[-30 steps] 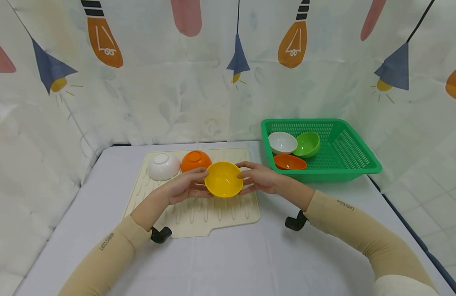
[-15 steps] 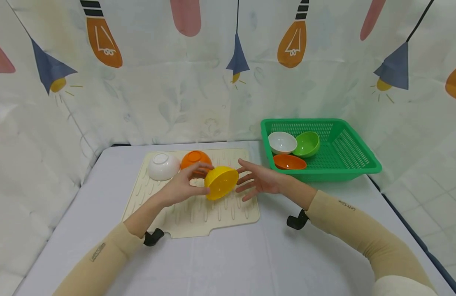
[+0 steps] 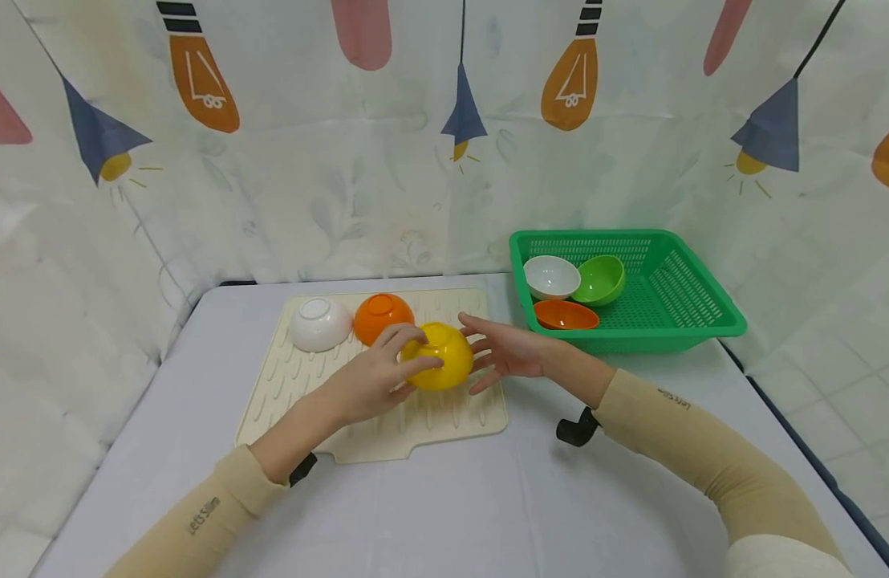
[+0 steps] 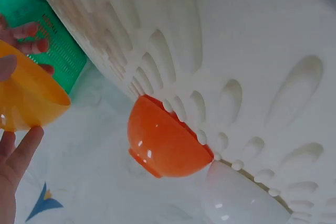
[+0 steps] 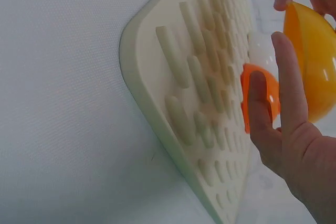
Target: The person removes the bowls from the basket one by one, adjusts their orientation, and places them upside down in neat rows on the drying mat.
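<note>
Surface [image 3: 452, 498] carries cream ribbed mat [image 3: 300, 409], green basket [image 3: 693, 309] off right.
Yellow bowl [image 3: 440, 357] mouth-down, over mat's right half, just in front of upturned orange bowl [image 3: 382, 313]; white bowl [image 3: 319, 323] further left. Whether rim touches mat: cannot tell.
Left hand [image 3: 372, 377] nearer: fingers curled over bowl's dome, gripping it from left.
Right hand [image 3: 505, 353] just beside bowl's right flank, fingers straight and spread, holding nothing; contact unclear.
Bowl sits between both hands.
</note>
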{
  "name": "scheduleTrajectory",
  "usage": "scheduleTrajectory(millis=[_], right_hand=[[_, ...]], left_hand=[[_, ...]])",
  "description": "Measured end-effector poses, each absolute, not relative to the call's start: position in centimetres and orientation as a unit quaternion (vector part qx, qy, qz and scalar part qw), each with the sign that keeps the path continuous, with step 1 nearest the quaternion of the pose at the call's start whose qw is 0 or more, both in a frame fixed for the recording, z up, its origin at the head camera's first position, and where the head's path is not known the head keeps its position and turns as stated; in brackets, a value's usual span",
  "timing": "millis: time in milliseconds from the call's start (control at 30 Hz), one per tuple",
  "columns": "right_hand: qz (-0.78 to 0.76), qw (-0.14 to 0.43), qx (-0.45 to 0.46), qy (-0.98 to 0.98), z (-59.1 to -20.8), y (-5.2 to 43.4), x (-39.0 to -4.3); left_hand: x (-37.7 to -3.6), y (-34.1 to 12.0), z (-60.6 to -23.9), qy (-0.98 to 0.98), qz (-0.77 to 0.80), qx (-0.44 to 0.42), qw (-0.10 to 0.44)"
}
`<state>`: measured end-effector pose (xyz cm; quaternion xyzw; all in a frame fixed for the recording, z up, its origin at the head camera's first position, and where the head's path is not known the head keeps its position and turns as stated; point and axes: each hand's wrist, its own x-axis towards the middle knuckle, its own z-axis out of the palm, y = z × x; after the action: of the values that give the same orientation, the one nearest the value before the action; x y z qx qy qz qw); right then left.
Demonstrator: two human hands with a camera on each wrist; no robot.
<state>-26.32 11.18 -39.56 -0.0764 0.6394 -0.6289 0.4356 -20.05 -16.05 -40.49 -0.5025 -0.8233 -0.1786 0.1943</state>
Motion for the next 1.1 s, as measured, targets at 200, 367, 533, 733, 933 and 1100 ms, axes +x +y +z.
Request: scheduleTrajectory(millis=[200, 367, 533, 733, 933, 1100], right_hand=[[-0.626, 0.427, -0.093, 0.646, -39.6, 11.0, -26.3], [-0.612, 0.421, -0.092, 0.663, -39.8, 10.9, -26.3], [-0.602, 0.412, -0.087, 0.678, -39.6, 10.7, -26.2], [-0.603, 0.389, -0.092, 0.69, -39.3, 10.5, -26.1], [-0.598, 0.379, -0.091, 0.701, -39.1, 10.4, -26.1], [-0.597, 0.373, -0.093, 0.704, -39.0, 10.1, -26.1]], left_hand=[[-19.9, -15.3, -41.0, -0.802, -0.096, -0.538, 0.24], [-19.8, -15.2, -41.1, -0.801, -0.071, -0.542, 0.245], [-19.8, -15.1, -41.1, -0.798, -0.063, -0.542, 0.254], [-19.9, -15.1, -41.1, -0.825, -0.121, -0.512, 0.207], [-19.8, -15.1, -41.1, -0.873, -0.261, -0.397, 0.111], [-20.1, -15.0, -41.0, -0.886, -0.286, -0.354, 0.085]])
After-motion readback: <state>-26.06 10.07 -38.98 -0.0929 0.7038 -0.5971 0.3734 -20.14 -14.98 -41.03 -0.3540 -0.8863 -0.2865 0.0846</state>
